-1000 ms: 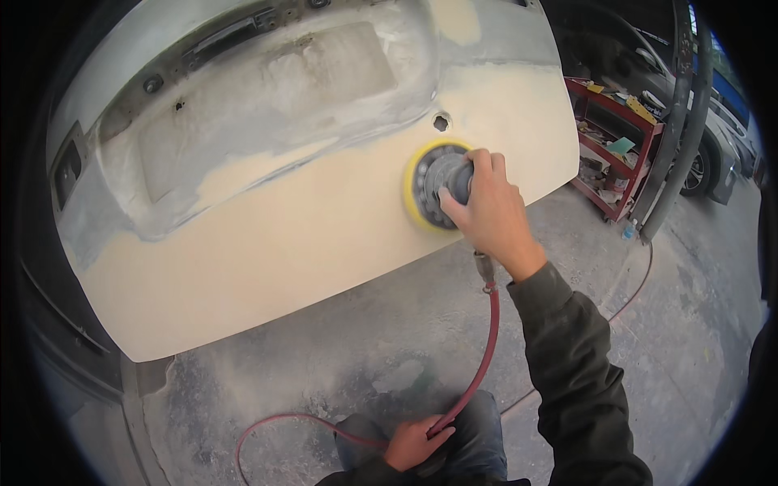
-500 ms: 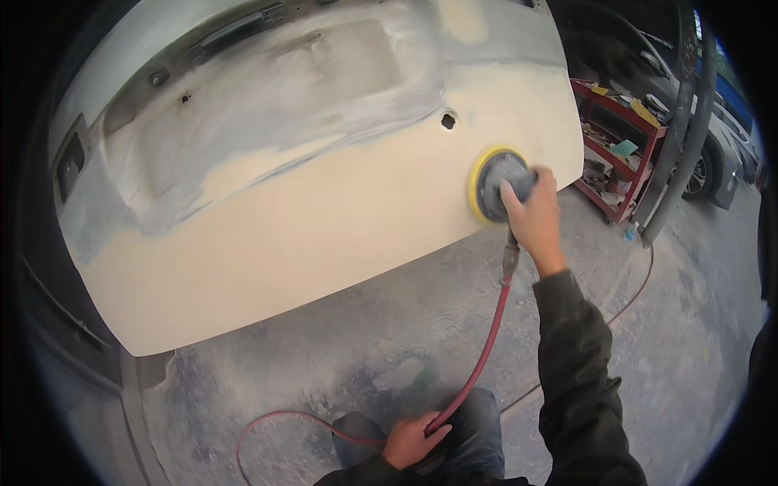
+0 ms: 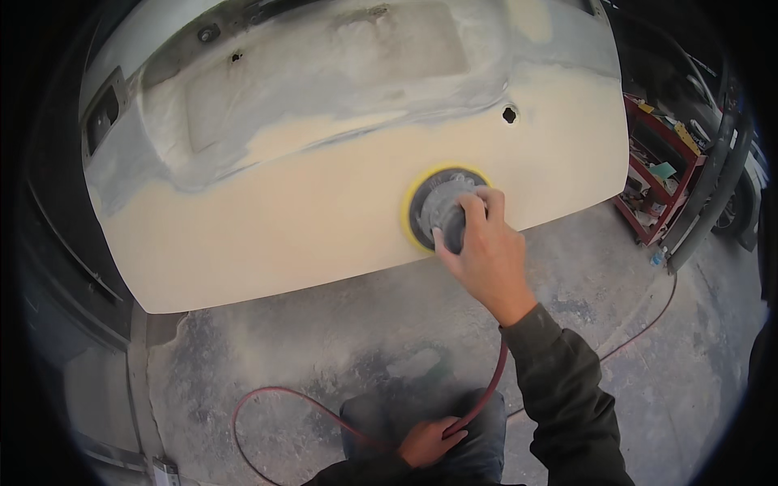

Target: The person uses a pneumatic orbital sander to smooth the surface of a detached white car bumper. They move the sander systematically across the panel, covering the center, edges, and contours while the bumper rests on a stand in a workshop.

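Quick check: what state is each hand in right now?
Left hand: closed around the red hose.
Right hand: closed, holding the round, yellow-rimmed sander.

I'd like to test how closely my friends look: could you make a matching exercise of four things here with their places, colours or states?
1. sander
2. left hand
3. cart
4. car panel

A. patches of cream and grey
B. gripped by the right hand
C. red, to the right of the panel
D. holding the hose

Pairs: 1-B; 2-D; 3-C; 4-A
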The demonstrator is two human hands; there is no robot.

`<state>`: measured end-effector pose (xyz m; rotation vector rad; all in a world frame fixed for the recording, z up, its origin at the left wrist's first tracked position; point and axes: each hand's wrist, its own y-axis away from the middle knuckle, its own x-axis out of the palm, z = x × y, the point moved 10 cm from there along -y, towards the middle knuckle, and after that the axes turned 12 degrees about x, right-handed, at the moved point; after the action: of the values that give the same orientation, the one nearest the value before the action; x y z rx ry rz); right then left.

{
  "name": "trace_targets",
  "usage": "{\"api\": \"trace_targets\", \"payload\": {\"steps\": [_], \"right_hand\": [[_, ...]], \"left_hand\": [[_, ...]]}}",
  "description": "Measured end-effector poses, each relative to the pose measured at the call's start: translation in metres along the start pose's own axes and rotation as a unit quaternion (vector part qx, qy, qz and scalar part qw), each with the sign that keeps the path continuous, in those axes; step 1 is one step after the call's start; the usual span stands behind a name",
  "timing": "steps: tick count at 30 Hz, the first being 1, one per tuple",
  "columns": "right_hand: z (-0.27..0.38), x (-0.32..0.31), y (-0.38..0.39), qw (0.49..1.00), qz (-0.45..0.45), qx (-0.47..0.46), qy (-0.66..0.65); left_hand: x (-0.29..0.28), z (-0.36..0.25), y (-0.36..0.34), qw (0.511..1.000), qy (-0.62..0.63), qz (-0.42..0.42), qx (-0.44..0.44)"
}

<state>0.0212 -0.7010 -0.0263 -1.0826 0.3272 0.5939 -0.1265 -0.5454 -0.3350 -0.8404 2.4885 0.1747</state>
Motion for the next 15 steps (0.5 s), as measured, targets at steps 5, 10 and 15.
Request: {"api": "trace_targets", "payload": {"steps": [5,10,15], "right_hand": [[0.043,-0.002,-0.059,1.0,-0.01,-0.016,0.02],[0.061,0.018,-0.016,0.996,0.029,-0.079,0.033],[0.077,0.026,0.003,0.994,0.043,-0.096,0.012]], "left_hand": [[-0.021,-0.03,-0.012,0.996,0.069,-0.058,0.025],[-0.024,-0.025,-0.01,0.998,0.033,-0.033,0.039],[-0.01,-0.016,0.005,0.996,0.083,-0.006,0.024]]}}
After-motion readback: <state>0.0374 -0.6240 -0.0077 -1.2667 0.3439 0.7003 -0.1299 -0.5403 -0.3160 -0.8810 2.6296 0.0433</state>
